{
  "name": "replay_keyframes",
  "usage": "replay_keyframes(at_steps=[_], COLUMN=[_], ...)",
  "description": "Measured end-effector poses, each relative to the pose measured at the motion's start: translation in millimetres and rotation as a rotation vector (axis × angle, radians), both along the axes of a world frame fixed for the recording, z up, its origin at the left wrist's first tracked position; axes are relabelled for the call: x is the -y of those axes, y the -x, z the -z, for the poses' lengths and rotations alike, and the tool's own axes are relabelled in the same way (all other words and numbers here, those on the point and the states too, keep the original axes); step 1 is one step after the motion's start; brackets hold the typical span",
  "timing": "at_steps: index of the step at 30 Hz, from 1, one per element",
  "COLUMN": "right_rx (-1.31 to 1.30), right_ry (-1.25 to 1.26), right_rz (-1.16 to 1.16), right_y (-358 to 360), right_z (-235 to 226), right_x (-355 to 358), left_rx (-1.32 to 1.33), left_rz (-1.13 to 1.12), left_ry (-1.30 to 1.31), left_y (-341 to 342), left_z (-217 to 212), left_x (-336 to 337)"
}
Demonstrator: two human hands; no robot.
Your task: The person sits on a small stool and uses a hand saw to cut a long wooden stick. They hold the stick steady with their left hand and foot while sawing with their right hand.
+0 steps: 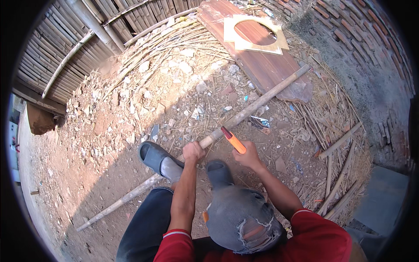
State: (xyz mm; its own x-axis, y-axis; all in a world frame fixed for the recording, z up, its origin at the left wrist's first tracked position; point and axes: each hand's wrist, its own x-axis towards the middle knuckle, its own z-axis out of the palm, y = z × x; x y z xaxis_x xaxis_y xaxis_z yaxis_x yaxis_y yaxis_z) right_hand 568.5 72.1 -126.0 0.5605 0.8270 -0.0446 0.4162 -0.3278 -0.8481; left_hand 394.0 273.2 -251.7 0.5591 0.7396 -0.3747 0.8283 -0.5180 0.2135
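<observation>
A long pale wooden pole [257, 103] runs slantwise from the lower left to the upper right, above the dirt ground. My left hand [193, 151] is closed round it near its middle, beside my left foot in a grey slipper [152, 156]. In my right hand [247, 155] is an orange-handled tool [235, 142] with a dark red front part. That front part points up and left and overlaps the pole's near edge; whether they touch, I cannot tell. The tool's kind is unclear from this angle.
A reddish-brown board [257, 72] lies at the upper right, bearing a pale panel [230, 32] with a round hole. Sticks [342, 174] and straw lie along the brick wall [349, 39]. Rubble is scattered ahead, below a cane fence [65, 48].
</observation>
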Motion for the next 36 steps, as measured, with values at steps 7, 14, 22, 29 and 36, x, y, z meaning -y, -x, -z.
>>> replay_keyframes(at_steps=[7,14,22,29,36], right_rx=[-0.08,0.034,-0.155,-0.031,-0.101], right_ry=[0.103,-0.062,0.108,-0.04,0.093], right_rz=[0.114,0.099,0.079,0.099,0.106], right_y=[66.7,1.5,54.0,13.7,62.4], right_z=[-51.2,15.8,-33.4,1.0,-77.7], right_x=[197.4,-17.5,202.9,19.4,201.5], left_rx=[0.01,0.035,0.004,-0.011,-0.017], left_rz=[-0.032,-0.008,-0.053,0.024,0.004], left_ry=[0.002,0.03,0.041,0.045,0.033], left_y=[-2.7,-11.7,-8.9,-18.0,-9.3], left_z=[-7.4,-2.7,-11.1,-21.6,-14.8], left_x=[17.1,-4.3,7.0,-3.3,3.0])
